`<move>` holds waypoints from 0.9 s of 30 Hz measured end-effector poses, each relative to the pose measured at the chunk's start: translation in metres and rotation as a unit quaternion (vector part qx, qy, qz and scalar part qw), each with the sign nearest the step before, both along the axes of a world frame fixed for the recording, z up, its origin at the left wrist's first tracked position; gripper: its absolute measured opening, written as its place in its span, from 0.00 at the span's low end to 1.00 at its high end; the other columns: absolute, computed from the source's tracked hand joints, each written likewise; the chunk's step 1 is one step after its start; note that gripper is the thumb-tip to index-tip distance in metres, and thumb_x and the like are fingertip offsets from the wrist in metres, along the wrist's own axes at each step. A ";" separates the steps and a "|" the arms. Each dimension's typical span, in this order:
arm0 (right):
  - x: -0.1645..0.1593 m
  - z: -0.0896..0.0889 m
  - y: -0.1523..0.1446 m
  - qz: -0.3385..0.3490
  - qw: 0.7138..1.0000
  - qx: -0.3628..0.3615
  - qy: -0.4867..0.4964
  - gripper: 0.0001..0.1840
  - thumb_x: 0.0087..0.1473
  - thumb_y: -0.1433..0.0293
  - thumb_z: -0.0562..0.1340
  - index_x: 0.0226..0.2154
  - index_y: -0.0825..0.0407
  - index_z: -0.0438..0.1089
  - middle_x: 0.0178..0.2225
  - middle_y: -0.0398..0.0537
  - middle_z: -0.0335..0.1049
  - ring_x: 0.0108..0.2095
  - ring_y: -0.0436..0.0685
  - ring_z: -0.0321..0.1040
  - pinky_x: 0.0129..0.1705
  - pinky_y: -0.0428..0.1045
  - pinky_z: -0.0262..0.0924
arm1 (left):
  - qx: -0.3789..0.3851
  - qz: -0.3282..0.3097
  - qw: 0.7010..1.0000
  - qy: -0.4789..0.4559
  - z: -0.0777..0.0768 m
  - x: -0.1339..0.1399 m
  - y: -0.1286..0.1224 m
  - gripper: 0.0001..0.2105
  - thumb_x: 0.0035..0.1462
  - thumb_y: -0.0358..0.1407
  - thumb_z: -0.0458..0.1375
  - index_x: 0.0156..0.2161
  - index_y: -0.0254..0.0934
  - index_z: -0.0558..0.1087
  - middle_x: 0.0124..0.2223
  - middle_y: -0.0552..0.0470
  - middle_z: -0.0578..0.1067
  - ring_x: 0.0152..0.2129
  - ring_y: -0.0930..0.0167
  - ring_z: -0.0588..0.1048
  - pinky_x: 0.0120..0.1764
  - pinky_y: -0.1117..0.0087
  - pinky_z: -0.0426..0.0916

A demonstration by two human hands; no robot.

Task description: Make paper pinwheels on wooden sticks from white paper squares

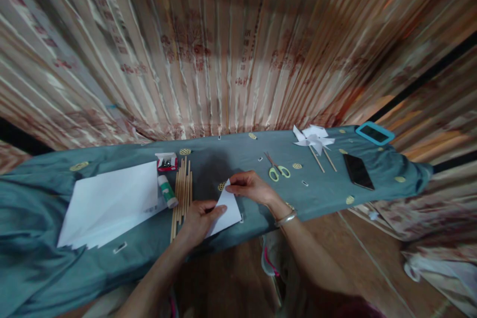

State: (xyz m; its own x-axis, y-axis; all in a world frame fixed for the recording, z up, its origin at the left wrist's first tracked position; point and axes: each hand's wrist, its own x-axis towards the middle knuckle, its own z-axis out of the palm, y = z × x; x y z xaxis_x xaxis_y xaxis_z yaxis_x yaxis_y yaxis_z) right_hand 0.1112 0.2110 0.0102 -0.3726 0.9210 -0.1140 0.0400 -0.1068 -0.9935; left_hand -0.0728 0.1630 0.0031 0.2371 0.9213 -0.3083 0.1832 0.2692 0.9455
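A folded sheet of white paper [230,213], roughly a triangle, is held near the table's front edge. My left hand [201,218] pinches its left side, thumb on top. At its upper corner, my right hand [249,186] grips the paper between thumb and fingers. Left of my left hand lies a bundle of thin wooden sticks [183,191], with a green and white glue stick [167,192] beside it. Scissors [277,168] with yellow-green handles lie beyond my right hand, blades partly apart.
A stack of white paper [112,203] lies at the left, near a small red box [166,161] of dark bits. White paper pinwheels [315,138] on sticks, a black phone [358,171] and a blue-framed device [374,133] lie right. Curtains [223,59] hang behind the cloth-covered table [246,151].
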 end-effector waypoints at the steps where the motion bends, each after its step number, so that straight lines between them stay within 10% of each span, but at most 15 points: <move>1: 0.003 0.001 0.001 -0.007 1.000 0.010 -0.010 0.16 0.37 0.57 0.71 0.23 0.53 0.72 0.20 0.38 0.67 0.22 0.47 0.60 0.25 0.44 0.54 | -0.001 -0.001 1.000 -0.006 0.000 0.002 0.000 0.16 0.40 0.48 0.61 0.18 0.35 0.75 0.17 0.55 0.67 0.17 0.74 0.62 0.21 0.74 0.53; 13: 0.008 -0.007 0.012 -0.248 0.967 0.030 0.053 0.19 0.37 0.53 0.70 0.23 0.51 0.73 0.19 0.41 0.69 0.21 0.49 0.60 0.24 0.46 0.56 | -0.057 0.184 0.960 -0.202 0.002 0.007 0.018 0.17 0.27 0.44 0.72 0.21 0.35 0.76 0.22 0.52 0.75 0.19 0.75 0.69 0.26 0.73 0.65; 27: -0.021 -0.011 0.010 -0.250 0.964 0.052 0.078 0.18 0.39 0.53 0.69 0.20 0.50 0.69 0.18 0.39 0.63 0.20 0.48 0.55 0.24 0.46 0.53 | -0.036 0.106 0.987 -0.115 -0.011 0.021 0.012 0.19 0.37 0.50 0.67 0.21 0.34 0.76 0.22 0.48 0.76 0.21 0.70 0.71 0.32 0.68 0.67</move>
State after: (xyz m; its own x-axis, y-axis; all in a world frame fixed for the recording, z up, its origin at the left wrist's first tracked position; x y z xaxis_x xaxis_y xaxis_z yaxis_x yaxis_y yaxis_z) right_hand 0.0904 0.2214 -0.0008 0.1150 0.9933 0.0091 -0.1407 0.0253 -0.9897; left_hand -0.0522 0.1751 -0.0076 0.1124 0.9354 -0.3352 -0.1022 0.3465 0.9325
